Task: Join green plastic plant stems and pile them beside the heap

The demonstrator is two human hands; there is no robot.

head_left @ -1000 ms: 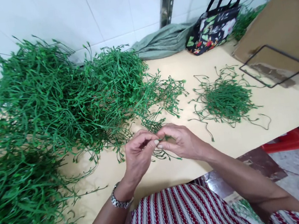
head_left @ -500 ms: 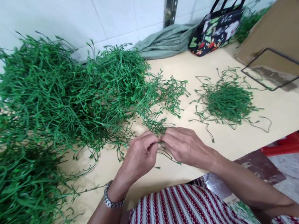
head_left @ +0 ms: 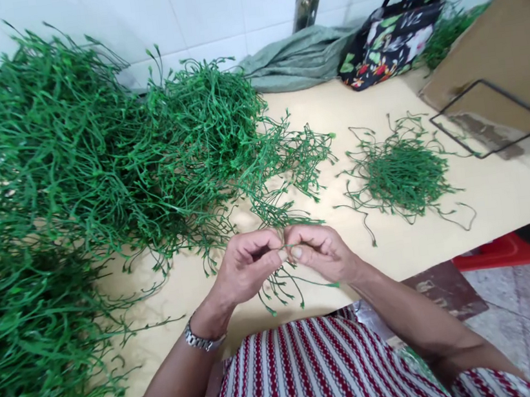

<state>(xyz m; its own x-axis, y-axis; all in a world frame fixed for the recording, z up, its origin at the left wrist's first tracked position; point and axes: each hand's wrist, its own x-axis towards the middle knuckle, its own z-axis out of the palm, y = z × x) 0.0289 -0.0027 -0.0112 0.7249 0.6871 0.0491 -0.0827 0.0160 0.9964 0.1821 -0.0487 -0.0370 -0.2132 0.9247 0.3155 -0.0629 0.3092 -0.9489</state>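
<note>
Pinching a thin green strand (head_left: 289, 246), you have your left hand (head_left: 249, 264) and right hand (head_left: 323, 252) nearly meeting, thumbs pressed to curled fingers, left of the small heap (head_left: 405, 173). Tugging too hard could snap the strand; a loose grip might let it slip. Your hands cover most of it, so whether it is one stem or several can't be told. The leafy pile (head_left: 35, 346), far left of that heap, runs out of frame.
</note>
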